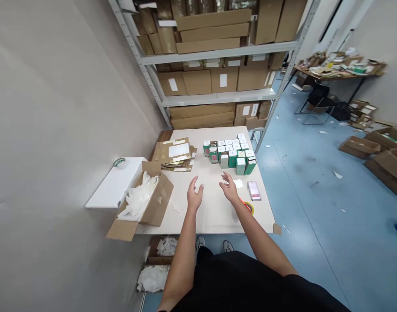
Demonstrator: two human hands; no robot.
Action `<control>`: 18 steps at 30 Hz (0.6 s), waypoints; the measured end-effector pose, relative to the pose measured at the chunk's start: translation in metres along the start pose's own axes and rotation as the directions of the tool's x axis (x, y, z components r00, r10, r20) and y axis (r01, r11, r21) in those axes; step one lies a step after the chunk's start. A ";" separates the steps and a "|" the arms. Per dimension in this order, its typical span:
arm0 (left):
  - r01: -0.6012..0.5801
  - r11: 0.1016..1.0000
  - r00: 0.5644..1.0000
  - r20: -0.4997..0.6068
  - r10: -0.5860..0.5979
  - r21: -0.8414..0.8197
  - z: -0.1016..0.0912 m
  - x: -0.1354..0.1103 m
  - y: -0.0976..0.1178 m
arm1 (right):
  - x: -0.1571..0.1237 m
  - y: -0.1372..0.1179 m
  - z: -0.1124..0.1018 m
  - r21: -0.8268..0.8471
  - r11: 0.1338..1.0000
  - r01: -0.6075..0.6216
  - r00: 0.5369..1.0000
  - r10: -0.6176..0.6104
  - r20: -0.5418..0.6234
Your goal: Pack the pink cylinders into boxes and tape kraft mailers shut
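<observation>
A: What did the hands have hold of?

B: Nothing. The left hand and the right hand were both open above the white table, their fingers loosely spread and lightly curled, touching nothing.

A: Where were the cartons?

B: The green-and-white cartons stood upright in tight rows toward the far end of the table, right of centre. Neither hand reached them, though the right hand was nearer.

A: Was that a good position for handling them?

B: I'd say so. Both hands were free, with bare table between them and the cartons. Because the rows were packed so tightly, taking a carton squarely from the near edge would have disturbed its neighbours least.

A: What was the count?

B: There were two hands and roughly twenty-five cartons, though the rows hid some, so I couldn't fix the number. At the far left of the table lay one stack of flattened cardboard. Right of the hands were one blurred bundle of pink-and-white cards, one white paper slip and one yellow tape roll. Off the table's left edge sat one open cardboard box of white plastic.
</observation>
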State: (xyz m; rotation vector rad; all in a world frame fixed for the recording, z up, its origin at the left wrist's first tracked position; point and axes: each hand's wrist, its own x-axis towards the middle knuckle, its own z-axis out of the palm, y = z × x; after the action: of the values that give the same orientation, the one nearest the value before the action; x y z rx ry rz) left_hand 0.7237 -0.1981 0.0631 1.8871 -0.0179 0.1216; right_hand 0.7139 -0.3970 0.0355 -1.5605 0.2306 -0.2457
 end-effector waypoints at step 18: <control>0.111 0.994 0.919 0.382 -0.100 -0.008 0.055 0.068 -0.070 | -0.049 0.128 -0.071 -0.166 0.830 -0.533 0.740 0.363 -0.566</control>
State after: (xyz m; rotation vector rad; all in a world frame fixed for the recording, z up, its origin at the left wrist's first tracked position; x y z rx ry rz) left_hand 0.8011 -0.2253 -0.0136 1.8519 -0.1827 -0.3212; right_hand 0.6468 -0.4506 -0.0932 -1.6741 1.1195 -0.2392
